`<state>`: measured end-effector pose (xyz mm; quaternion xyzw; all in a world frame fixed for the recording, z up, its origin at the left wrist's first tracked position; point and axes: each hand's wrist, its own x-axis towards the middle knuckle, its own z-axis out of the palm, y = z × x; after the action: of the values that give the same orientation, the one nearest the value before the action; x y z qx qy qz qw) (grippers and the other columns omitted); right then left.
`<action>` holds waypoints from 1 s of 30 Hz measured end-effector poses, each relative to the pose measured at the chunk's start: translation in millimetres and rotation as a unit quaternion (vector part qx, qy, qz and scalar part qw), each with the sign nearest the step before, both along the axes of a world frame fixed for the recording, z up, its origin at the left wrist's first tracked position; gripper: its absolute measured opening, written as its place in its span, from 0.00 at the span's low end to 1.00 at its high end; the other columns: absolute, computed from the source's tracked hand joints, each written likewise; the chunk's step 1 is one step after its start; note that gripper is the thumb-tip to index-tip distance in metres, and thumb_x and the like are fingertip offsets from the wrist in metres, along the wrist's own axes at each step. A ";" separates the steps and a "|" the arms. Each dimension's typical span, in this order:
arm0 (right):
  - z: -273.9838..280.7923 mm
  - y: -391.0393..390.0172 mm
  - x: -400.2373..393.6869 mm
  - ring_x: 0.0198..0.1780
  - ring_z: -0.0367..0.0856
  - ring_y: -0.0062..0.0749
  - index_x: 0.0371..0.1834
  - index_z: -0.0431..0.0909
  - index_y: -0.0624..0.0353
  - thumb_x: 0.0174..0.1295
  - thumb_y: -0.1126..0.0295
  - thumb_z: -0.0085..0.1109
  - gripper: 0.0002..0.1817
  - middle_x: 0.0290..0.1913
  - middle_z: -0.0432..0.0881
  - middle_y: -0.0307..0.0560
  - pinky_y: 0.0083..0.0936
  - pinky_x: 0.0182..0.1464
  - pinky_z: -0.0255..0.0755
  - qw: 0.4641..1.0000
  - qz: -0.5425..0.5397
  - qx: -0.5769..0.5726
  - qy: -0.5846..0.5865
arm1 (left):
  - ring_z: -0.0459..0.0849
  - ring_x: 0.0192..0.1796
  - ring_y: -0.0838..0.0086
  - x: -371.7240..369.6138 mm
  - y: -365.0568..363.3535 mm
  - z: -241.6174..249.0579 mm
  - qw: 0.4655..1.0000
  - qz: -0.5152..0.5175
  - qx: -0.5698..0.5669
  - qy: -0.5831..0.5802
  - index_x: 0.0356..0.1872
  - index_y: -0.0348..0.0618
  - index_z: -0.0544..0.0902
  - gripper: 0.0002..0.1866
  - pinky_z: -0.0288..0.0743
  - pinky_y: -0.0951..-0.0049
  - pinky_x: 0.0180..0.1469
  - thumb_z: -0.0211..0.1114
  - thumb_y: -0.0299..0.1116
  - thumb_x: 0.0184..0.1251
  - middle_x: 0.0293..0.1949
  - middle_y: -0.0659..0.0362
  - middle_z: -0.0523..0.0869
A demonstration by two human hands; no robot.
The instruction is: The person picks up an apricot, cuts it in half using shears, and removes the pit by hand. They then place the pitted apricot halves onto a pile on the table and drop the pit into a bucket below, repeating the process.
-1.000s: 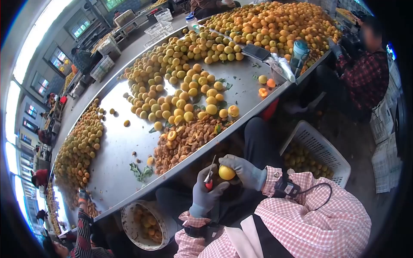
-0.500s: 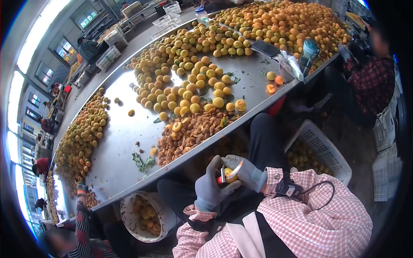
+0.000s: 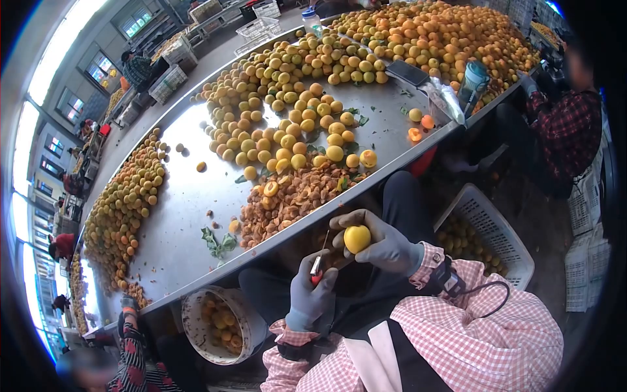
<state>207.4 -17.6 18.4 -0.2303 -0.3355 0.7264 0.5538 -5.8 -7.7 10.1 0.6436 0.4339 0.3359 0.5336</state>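
Observation:
My right hand (image 3: 385, 245), in a grey glove, holds a yellow apricot (image 3: 357, 239) between thumb and fingers. In my left hand (image 3: 309, 291), also gloved in grey, is a small knife (image 3: 317, 269) with a red handle and its blade pointing up. The knife is to the left of the fruit and apart from it. Just beyond both hands, a heap of brown pits (image 3: 281, 204) lies along the near edge of the metal table (image 3: 189, 225). Whole apricots (image 3: 261, 147) are spread behind the pits.
A white bucket (image 3: 245, 326) with fruit stands at lower left, a white crate (image 3: 496, 235) with fruit at right. A phone (image 3: 407, 73) and a bottle (image 3: 473, 85) lie near the far fruit pile. Co-workers sit at both sides.
My hands have moved apart. The knife has come away from the fruit, which my right hand now holds up and farther from my left hand.

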 end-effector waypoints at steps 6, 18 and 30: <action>-4.3 2.3 6.4 0.64 0.73 0.33 0.71 0.61 0.58 0.46 0.88 0.57 0.43 0.64 0.70 0.47 0.28 0.66 0.68 0.999 -0.027 -0.015 0.043 | 0.77 0.38 0.79 1.7 -2.4 5.4 0.998 -0.007 -0.056 -0.029 0.52 0.41 0.78 0.17 0.73 0.77 0.43 0.67 0.34 0.65 0.35 0.60 0.83; -0.8 -14.3 -1.0 0.61 0.76 0.35 0.52 0.73 0.55 0.47 0.86 0.69 0.28 0.54 0.78 0.44 0.36 0.69 0.64 0.999 -0.004 0.036 0.025 | 0.84 0.38 0.76 10.5 -13.1 16.8 0.992 -0.091 0.019 0.090 0.49 0.39 0.81 0.15 0.76 0.75 0.44 0.67 0.28 0.60 0.36 0.56 0.86; 4.3 -20.5 -9.5 0.62 0.76 0.35 0.51 0.73 0.57 0.48 0.86 0.66 0.26 0.53 0.79 0.48 0.34 0.72 0.59 0.987 0.088 0.091 0.100 | 0.87 0.36 0.71 7.1 -22.4 11.6 0.986 -0.129 0.041 0.099 0.40 0.39 0.85 0.08 0.77 0.72 0.40 0.67 0.25 0.58 0.31 0.54 0.87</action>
<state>197.9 -38.1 22.7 -0.0745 -0.3623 0.7579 0.5373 1.3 -30.1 21.7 0.7454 0.3837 0.2169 0.5001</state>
